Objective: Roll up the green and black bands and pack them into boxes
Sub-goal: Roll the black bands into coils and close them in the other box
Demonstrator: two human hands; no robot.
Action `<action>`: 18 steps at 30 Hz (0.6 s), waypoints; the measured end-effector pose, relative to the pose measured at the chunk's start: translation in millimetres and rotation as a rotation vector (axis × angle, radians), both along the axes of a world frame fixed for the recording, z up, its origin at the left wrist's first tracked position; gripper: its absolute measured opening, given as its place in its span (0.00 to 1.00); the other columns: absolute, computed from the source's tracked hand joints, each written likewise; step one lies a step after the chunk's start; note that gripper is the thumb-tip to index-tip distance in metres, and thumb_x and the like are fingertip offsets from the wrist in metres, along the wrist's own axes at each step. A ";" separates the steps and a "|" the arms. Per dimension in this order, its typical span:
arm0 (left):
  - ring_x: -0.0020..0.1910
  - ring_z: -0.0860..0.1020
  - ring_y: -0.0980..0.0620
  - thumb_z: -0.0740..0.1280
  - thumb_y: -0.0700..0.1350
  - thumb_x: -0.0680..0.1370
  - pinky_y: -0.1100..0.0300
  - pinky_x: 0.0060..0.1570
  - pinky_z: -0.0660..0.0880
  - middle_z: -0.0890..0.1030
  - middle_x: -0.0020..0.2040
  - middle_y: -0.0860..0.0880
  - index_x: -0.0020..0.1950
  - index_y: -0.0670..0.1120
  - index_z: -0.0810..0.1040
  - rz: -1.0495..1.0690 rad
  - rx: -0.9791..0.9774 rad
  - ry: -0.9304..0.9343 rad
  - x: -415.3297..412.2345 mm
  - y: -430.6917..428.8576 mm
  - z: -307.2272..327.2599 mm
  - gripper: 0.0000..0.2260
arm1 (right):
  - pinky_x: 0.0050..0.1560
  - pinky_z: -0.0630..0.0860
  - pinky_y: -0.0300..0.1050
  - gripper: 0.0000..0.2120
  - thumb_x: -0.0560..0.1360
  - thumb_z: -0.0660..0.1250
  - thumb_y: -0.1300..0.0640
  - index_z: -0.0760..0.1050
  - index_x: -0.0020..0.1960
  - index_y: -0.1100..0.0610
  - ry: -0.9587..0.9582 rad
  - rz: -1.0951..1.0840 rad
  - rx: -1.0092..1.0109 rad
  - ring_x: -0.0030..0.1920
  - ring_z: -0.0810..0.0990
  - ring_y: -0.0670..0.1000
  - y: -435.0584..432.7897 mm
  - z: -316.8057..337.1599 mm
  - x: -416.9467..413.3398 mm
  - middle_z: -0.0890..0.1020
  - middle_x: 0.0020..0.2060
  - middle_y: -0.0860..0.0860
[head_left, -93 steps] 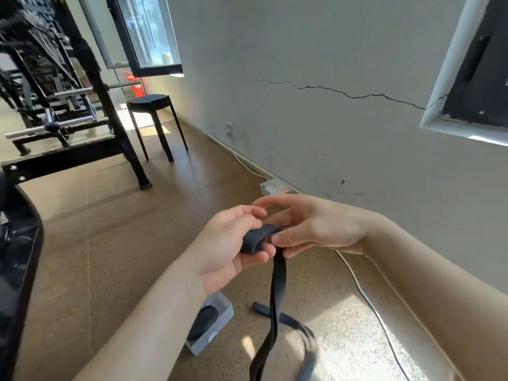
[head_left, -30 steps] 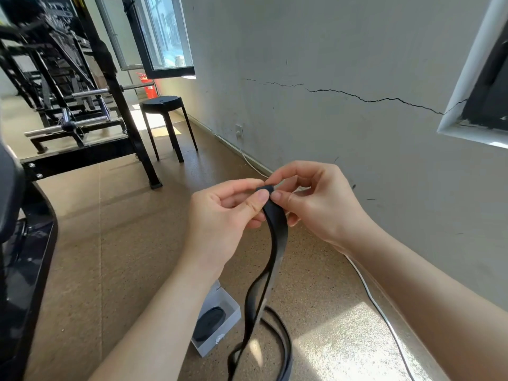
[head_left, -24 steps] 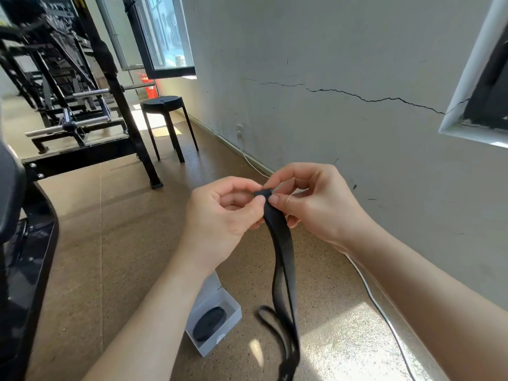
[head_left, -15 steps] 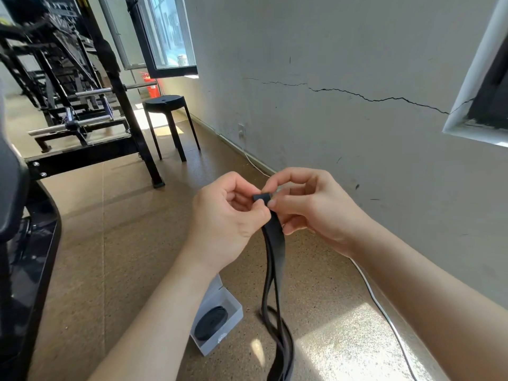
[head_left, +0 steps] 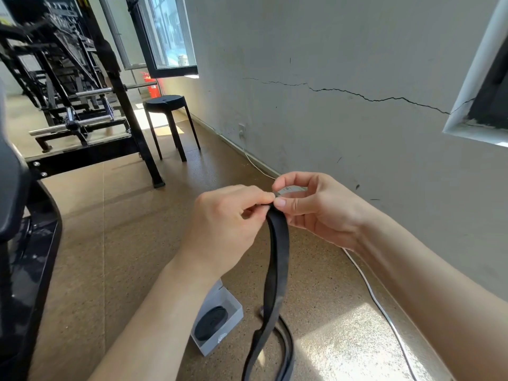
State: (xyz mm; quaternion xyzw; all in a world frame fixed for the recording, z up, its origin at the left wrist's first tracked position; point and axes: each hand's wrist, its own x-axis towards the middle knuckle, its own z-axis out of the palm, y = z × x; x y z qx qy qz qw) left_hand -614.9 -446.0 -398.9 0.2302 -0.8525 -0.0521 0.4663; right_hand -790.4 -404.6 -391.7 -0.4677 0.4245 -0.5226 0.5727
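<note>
A long black band [head_left: 276,265] hangs from both my hands down to the floor, where its lower part loops. My left hand [head_left: 222,229] pinches the band's top end from the left. My right hand [head_left: 316,210] pinches the same end from the right, thumb and forefinger on it. The very tip is hidden between my fingers. On the floor below my left forearm lies an open white box [head_left: 220,320] with a rolled black band [head_left: 210,323] inside. No green band is in view.
A grey cracked wall [head_left: 330,105] runs along the right, with a white cable [head_left: 379,301] on the floor beside it. A black stool [head_left: 167,119] and a black metal gym rack [head_left: 82,105] stand further back. A black machine part [head_left: 24,257] fills the left edge.
The small roll I held three seconds ago is gone; both hands now pinch only the band's top end. Over the last second the hanging band swung and straightened, and my fingers closed tighter on the tip.
</note>
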 end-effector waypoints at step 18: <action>0.38 0.81 0.55 0.69 0.44 0.77 0.63 0.45 0.78 0.82 0.41 0.56 0.58 0.58 0.80 -0.122 0.685 -0.294 6.0 2.1 9.0 0.12 | 0.41 0.75 0.43 0.28 0.68 0.69 0.74 0.64 0.57 0.49 0.303 0.052 -0.127 0.40 0.76 0.56 2.4 -0.9 -0.2 0.76 0.44 0.59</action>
